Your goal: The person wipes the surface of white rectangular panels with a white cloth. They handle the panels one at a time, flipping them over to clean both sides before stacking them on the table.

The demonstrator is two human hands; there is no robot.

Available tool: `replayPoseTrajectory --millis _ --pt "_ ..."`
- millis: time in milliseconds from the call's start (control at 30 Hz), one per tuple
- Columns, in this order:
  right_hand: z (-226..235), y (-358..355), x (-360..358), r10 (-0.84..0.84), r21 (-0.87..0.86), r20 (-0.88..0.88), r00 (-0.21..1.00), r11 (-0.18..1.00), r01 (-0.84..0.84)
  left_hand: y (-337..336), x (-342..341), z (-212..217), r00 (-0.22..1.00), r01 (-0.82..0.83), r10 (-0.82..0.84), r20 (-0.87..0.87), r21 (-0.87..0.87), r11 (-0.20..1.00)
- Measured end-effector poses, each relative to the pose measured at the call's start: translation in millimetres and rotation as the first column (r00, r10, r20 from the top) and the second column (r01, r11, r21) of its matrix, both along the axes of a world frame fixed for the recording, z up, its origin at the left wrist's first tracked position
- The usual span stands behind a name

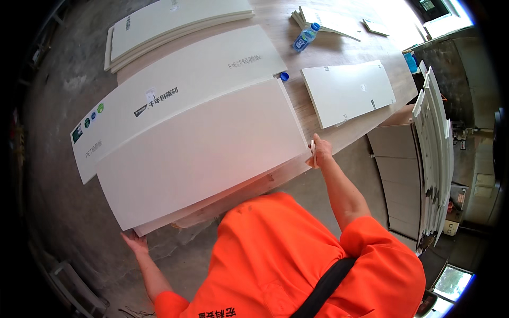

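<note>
White panel (204,151), the topmost board of a stack on the workbench (339,135), is held at both ends and lies flat, its long edge running from lower left to upper right. The left hand (135,243) is placed under the lower left corner, palm against the underside with fingers spread; whether the thumb wraps over the top face cannot be told. The right hand (319,151) is closed on the right corner, fingers curled around the edge in a firm clasp. Beneath the held board, a second white panel (175,87) with printed marks is seen, offset toward the upper left, and the raw edges of further boards (212,204) show below the near side. For the step in hand to be done well, both corners are best kept level so that the board does not twist, and the grip should be kept on the edges so that the clean face is not marked. A smaller white panel (347,91) lies just to the right on the bench, apart from the stack. A blue bottle cap (284,76) rests between the two, and a plastic bottle (306,37) lies further back. More panels (175,24) are stacked at the far left, and a rack of upright boards (435,153) stands to the right
</note>
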State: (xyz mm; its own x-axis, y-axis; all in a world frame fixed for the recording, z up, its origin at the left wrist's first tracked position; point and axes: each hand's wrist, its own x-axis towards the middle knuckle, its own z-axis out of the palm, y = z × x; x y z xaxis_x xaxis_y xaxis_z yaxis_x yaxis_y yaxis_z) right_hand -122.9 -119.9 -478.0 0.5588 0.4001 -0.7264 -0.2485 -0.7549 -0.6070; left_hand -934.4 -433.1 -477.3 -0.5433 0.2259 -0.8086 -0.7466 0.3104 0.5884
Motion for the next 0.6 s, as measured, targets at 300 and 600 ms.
replayPoseTrajectory --millis 300,600 --pt "1 -113 -123 0.825 -0.205 0.382 0.416 0.515 -0.832 2 172 -46 0.957 0.253 -0.281 -0.064 -0.28 0.926" --pt "-3 -107 17 0.815 -0.337 0.375 0.442 0.563 -0.755 -6 180 -16 0.918 0.291 -0.357 -0.17 -0.322 0.901"
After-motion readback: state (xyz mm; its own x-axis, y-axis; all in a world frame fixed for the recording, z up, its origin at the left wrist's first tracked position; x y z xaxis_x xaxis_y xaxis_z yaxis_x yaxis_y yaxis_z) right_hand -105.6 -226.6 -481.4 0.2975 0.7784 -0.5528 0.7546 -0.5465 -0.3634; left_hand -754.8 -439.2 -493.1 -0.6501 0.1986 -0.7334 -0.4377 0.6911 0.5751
